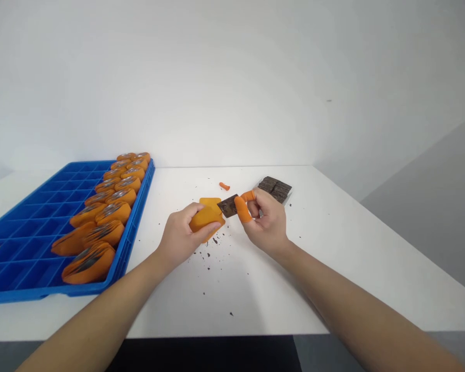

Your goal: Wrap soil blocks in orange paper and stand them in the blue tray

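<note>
My left hand (182, 232) grips a yellow-orange pouch (207, 217) between thumb and fingers, near the middle of the table. Orange finger cots cover the thumb and index finger of my right hand (265, 219). Those two fingers pinch a thin, dark brown flat piece (228, 206) with a rough surface. Its left end meets the upper right edge of the pouch; how far it reaches inside, I cannot tell. Behind my right hand lies a stack of similar dark brown flat pieces (277, 187), partly hidden by the hand.
A blue compartment tray (34, 204) stands at the left, with rows of orange pouches (112, 213) along its right side. A loose orange finger cot (225, 186) lies behind the pouch. Dark crumbs (208, 254) are scattered on the white table (294, 279). A wall (232, 82) rises behind.
</note>
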Tool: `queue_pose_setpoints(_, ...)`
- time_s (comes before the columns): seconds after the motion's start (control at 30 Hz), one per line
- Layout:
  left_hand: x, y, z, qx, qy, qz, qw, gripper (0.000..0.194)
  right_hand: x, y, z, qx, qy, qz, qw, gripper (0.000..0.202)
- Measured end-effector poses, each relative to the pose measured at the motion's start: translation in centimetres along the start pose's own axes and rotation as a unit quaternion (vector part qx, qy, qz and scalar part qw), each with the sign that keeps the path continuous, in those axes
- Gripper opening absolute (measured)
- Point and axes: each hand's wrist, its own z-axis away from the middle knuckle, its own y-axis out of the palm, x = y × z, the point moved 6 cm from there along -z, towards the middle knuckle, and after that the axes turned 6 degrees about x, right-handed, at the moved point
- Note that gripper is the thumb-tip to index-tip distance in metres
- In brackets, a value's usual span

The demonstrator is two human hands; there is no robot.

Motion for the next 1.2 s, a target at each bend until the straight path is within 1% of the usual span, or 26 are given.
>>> queue_pose_setpoints(0.07, -0.4, -0.2, -0.2, -0.008, 0.027, -0.027, 0.999, 0.016, -0.4, -0.2, -0.1, -0.008, 0.003, 0.006, 1.000, 0.033)
queue_pose_setpoints(0.13, -0.4, -0.2, -0.3, -0.012, 0.040, -0.037, 0.998, 0.015, -0.8, -0.3, -0.2, -0.012, 0.007, 0.011, 1.000, 0.036)
queue_pose_setpoints(0.23, 0.3, 0.0, -0.4, -0.013, 0.030, -0.036, 0.999, 0.014, -1.4, -0.3, -0.3, -0.008, 0.015, 0.014, 1.000, 0.037)
queue_pose_setpoints(0.3, 1.0, 0.3, -0.5, -0.008, 0.021, -0.005, 1.000, 0.017, -1.7, -0.3, -0.4, -0.001, 0.023, 0.017, 1.000, 0.037)
queue_pose_setpoints(0.4, 1.9, 0.7, -0.7, -0.007, 0.019, 0.070, 0.997, 0.030, -1.9, -0.4, -0.4, 0.004, 0.026, 0.021, 0.999, 0.039)
queue_pose_setpoints(0.5, 2.4, 0.6, -0.8, -0.019, 0.014, 0.080, 0.997, 0.037, -1.9, -0.6, -0.5, -0.001, 0.019, 0.026, 0.999, 0.042)
queue_pose_setpoints(0.6, 2.2, 0.3, -0.9, -0.025, 0.012, 0.029, 0.999, 0.028, -1.9, -0.6, -0.6, 0.002, 0.011, 0.028, 1.000, 0.042)
queue_pose_setpoints(0.73, 2.0, 0.3, -1.0, -0.001, 0.016, -0.019, 1.000, 0.014, -1.8, -0.4, -0.4, 0.011, 0.006, 0.028, 1.000, 0.039)
queue_pose_setpoints(0.9, 1.9, 0.2, -1.1, -0.027, 0.033, -0.039, 0.998, 0.015, -1.7, -0.2, -0.3, 0.014, 0.007, 0.027, 1.000, 0.040)
queue_pose_setpoints(1.2, 1.0, 1.3, -0.7, 0.030, 0.022, -0.024, 0.999, 0.013, -1.1, -0.4, -0.1, 0.016, -0.004, 0.020, 1.000, 0.040)
